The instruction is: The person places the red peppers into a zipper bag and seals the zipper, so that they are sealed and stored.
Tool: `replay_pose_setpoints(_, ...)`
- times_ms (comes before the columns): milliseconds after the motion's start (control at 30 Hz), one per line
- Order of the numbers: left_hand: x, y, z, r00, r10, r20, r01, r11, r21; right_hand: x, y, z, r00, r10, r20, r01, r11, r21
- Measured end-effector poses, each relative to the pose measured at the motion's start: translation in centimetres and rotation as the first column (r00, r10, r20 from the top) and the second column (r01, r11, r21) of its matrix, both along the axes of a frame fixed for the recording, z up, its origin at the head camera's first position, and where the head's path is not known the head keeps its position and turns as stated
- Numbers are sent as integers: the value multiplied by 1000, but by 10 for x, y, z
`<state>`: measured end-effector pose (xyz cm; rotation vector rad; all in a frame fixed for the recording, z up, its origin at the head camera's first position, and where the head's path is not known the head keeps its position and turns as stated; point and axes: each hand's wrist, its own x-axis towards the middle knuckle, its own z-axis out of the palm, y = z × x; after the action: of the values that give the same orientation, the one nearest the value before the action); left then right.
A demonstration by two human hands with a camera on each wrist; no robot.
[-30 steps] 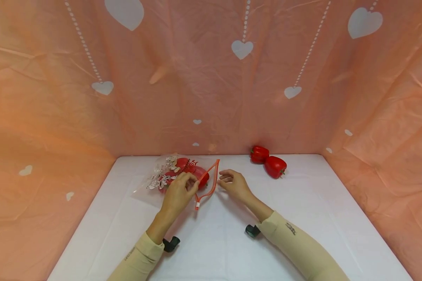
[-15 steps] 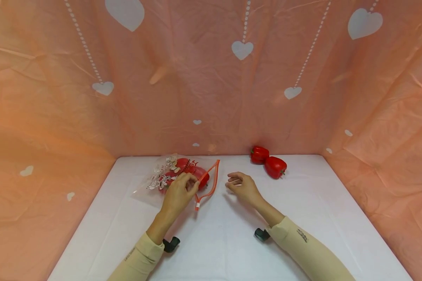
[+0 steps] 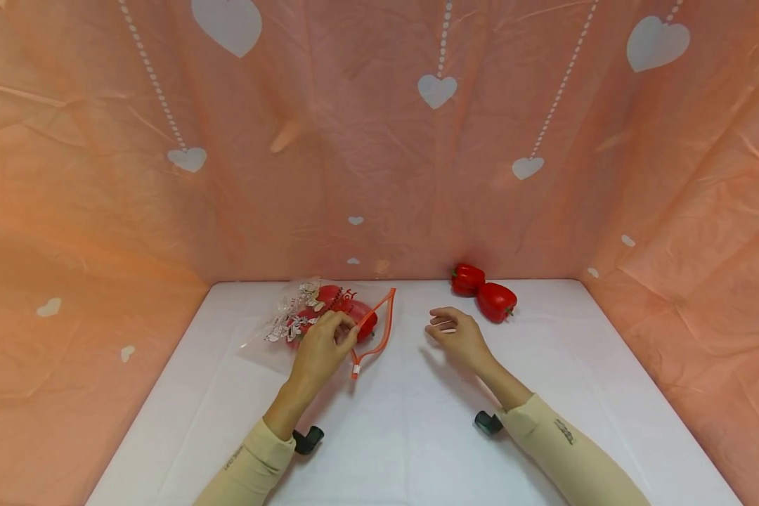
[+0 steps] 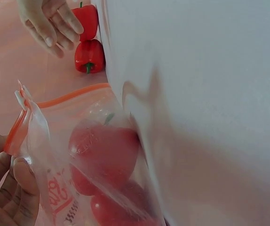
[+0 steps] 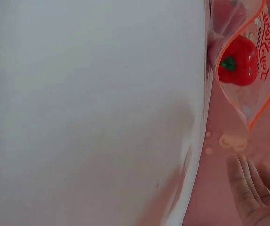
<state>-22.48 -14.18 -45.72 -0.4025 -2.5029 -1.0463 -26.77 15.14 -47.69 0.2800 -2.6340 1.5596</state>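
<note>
A clear zip bag [image 3: 278, 309] with an orange rim and printed figures lies at the left of the table, several red bell peppers [image 4: 104, 153] inside it. My left hand [image 3: 322, 348] pinches the bag's orange rim [image 4: 15, 136] between thumb and fingers, and the mouth gapes toward the right. One pepper [image 5: 241, 61] with a green stem shows through that mouth in the right wrist view. My right hand [image 3: 462, 339], holding nothing, hovers right of the bag with loosely bent fingers. Nearest to it are two loose red bell peppers [image 3: 496, 302] [image 3: 467, 280] touching each other.
A white cloth covers the table [image 3: 405, 436]. Orange sheeting with white hearts [image 3: 379, 176] rises behind it and at both sides. Dark wrist-camera pieces [image 3: 308, 440] [image 3: 488, 423] sit under each forearm.
My right hand has drawn away from the bag's mouth, moving right toward the loose peppers. The left hand and the bag stay where they were.
</note>
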Motion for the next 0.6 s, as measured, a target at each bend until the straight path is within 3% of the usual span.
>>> replay_pose_setpoints(600, -1, 0, -1, 1000, 2, -13, -2, 1000, -5, -1, 42, 8, 995, -79, -65, 81, 996, 23)
